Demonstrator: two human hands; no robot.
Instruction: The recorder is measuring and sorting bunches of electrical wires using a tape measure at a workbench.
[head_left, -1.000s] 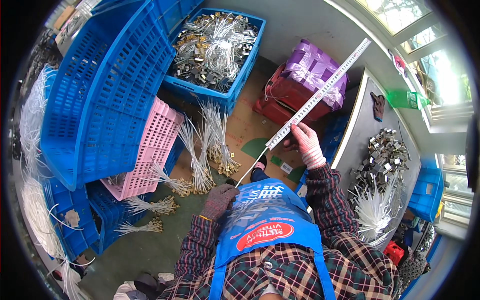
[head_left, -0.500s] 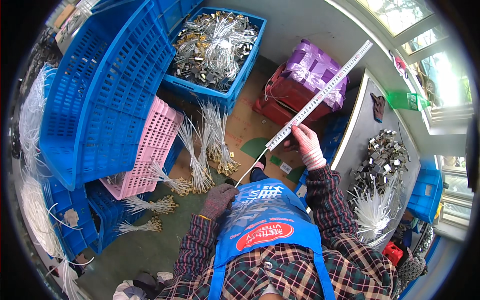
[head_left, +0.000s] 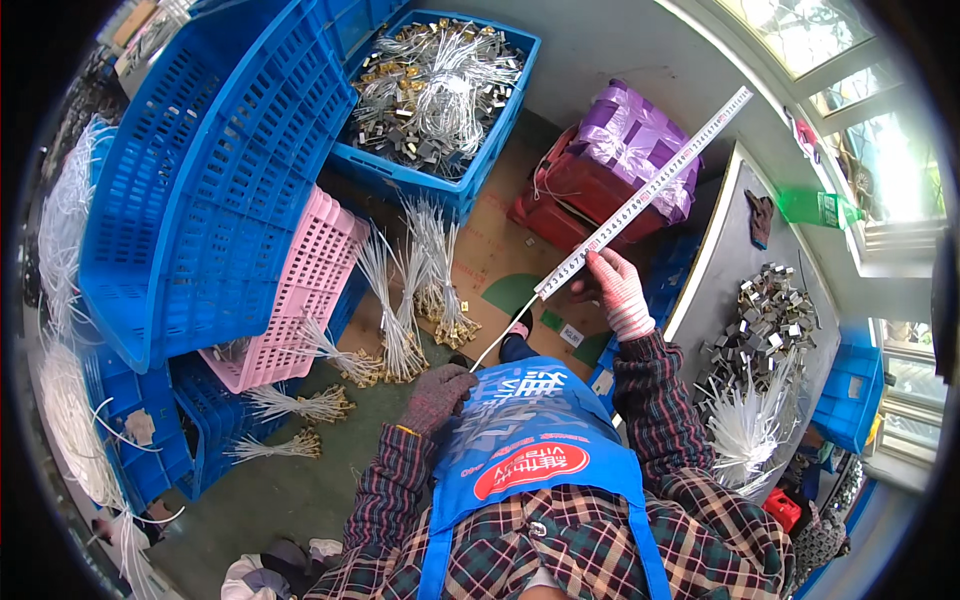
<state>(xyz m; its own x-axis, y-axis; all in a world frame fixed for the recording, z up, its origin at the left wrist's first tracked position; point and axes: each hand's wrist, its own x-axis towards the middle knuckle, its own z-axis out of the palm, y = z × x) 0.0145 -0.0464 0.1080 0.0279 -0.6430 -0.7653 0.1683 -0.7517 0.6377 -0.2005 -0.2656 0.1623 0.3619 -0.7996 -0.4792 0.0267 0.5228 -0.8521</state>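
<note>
My right hand (head_left: 618, 292), in a pale pink glove, pinches a white measuring tape (head_left: 640, 200) near its lower end. The tape stretches straight and slanting up to the far right. In my left hand (head_left: 440, 398), gloved in dark grey, one end of a thin white cord (head_left: 497, 343) is gripped. That cord runs up to the tape's lower end. Whether it continues behind the tape to my right fingers cannot be made out. A blue apron (head_left: 530, 430) lies below both hands.
Left stand stacked blue crates (head_left: 215, 200), a pink crate (head_left: 290, 300) and bundles of white cords with brass-coloured ends (head_left: 400, 340). A blue crate (head_left: 400, 172) of metal-ended cords is behind. Beyond the tape sits a purple-wrapped bundle (head_left: 625, 140); right, a grey table (head_left: 725, 235) bears small dark blocks (head_left: 765, 320).
The view has shifted slightly. Both hands keep their hold, and the tape and cord stay in nearly the same position.
</note>
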